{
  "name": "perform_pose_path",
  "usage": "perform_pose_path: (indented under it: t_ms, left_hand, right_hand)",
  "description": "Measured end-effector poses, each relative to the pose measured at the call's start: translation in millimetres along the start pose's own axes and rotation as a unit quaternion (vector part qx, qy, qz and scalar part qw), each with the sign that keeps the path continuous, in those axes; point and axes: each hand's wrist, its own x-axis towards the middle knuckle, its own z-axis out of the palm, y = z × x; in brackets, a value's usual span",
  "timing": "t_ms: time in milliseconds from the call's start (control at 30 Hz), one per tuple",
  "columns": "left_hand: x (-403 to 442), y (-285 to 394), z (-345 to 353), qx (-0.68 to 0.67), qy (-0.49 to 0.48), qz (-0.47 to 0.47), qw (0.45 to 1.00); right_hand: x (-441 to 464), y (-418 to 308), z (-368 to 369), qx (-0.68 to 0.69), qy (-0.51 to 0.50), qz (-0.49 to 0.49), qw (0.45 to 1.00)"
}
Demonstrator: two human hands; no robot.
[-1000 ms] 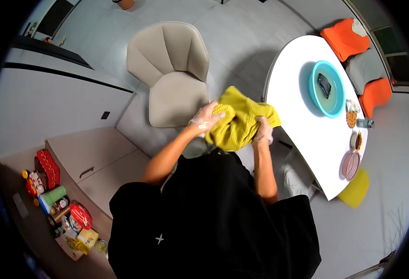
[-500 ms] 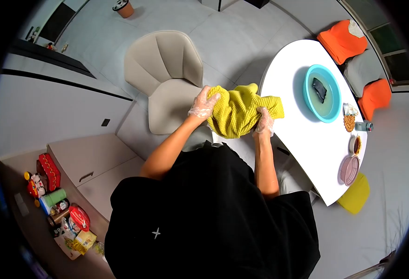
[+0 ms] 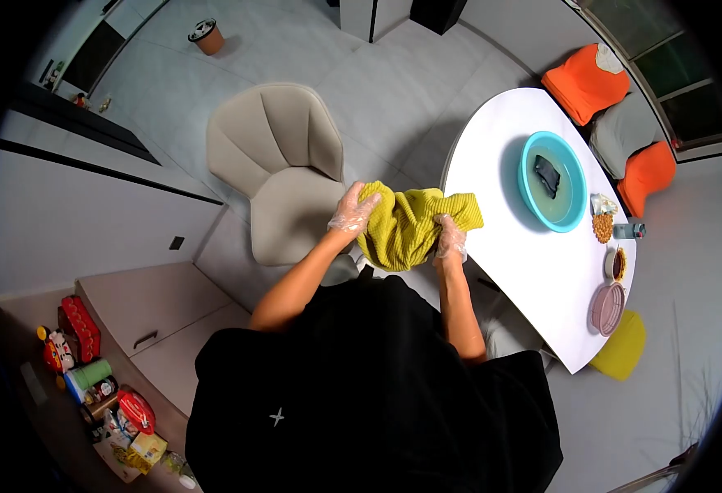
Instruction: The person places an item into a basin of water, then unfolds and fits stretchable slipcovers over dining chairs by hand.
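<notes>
A yellow ribbed cloth (image 3: 406, 226), bunched and creased, hangs in the air in front of my black top. My left hand (image 3: 354, 211), in a clear plastic glove, grips its left end. The right end is held by my right hand (image 3: 452, 238), gloved the same way, with the thumb on top and a flap of cloth sticking out beyond it. The fingers under the cloth are hidden on both sides. To the right, a turquoise basin (image 3: 525, 193) stands on the white table, and a dark item (image 3: 546, 177) lies in its cloudy water.
The white table (image 3: 492, 140) bears a pink basket (image 3: 607, 310), a bottle (image 3: 629, 231) and a brown round item (image 3: 602, 228). A beige chair (image 3: 287, 197) stands ahead to the left. Several packages and toys lie on the low cabinet (image 3: 155, 300) at left.
The whole view has shifted, so the room appears lower and slightly further left. Both hands keep their hold on the cloth, whose folds have changed a little.
</notes>
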Motion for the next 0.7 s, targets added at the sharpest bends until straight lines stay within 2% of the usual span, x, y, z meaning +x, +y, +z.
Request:
perform_pose_path:
  t_ms: [67,167,267,300,400,500,600,667,700]
  left_hand:
    - [2.2,-11.4,0.1,0.004,0.005,0.0,1.0]
    - [-3.1,10.7,-6.0,0.014,-0.006,-0.009,1.0]
    - [2.2,12.0,-12.1,-0.027,-0.01,-0.032,0.999]
    - [14.1,-19.8,-13.6,-0.018,0.026,-0.036,0.999]
    - [21.8,-11.4,-23.5,0.035,-0.008,-0.037,0.999]
    - [20.2,2.8,-24.6,0.102,0.012,-0.01,0.995]
    - [24.7,14.9,-27.7,0.045,-0.051,-0.031,0.997]
    - [37.7,6.4,-26.6,0.056,0.012,-0.032,0.998]
    - [33.1,7.5,-24.3,0.062,0.04,-0.04,0.996]
  right_hand:
    - [12.8,7.2,-3.3,-0.016,-0.007,0.014,1.0]
    - [8.1,-0.2,1.6,-0.021,-0.015,0.039,0.999]
    - [-3.7,-18.9,12.5,-0.015,-0.018,0.058,0.998]
    - [-11.0,-29.0,17.8,-0.034,-0.009,0.054,0.998]
    - [-0.1,-23.8,20.2,-0.005,-0.03,0.041,0.999]
    - [21.9,-14.1,26.9,-0.035,-0.051,0.038,0.997]
    - [26.0,-10.0,35.1,-0.025,-0.058,0.001,0.998]
    - [35.1,-1.6,37.3,-0.013,-0.07,-0.039,0.997]
    - [41.6,0.1,31.5,-0.009,-0.103,-0.023,0.994]
